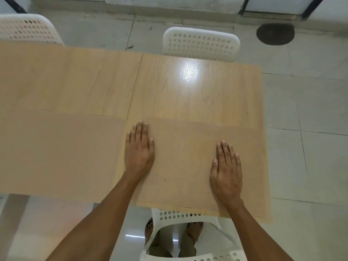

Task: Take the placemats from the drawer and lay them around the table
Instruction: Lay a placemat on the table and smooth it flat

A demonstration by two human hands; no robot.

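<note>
Smoothing a placemat (184, 159) at the table's (188, 87) near right edge, left hand (139, 149) and right hand (227, 170) press flat, fingers straight, gripping nothing. Another mat (60, 151) lies just left. Next, probably the far side by the chair (201, 43).

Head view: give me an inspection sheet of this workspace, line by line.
Surface: light wood-grain table, seam down its middle, glare spot on the far right half.
Job's things: right placemat, tan and textured, flat at the near edge; left placemat flat beside it.
Clutter: nothing seen.
Hands: left hand flat on the right placemat's left side; right hand flat on its right side, fingers straight.
Cables: nothing seen.
Surroundings: white perforated chairs, one at the far side, one at far left, one at the near edge; tiled floor; dark round patch on the floor.
</note>
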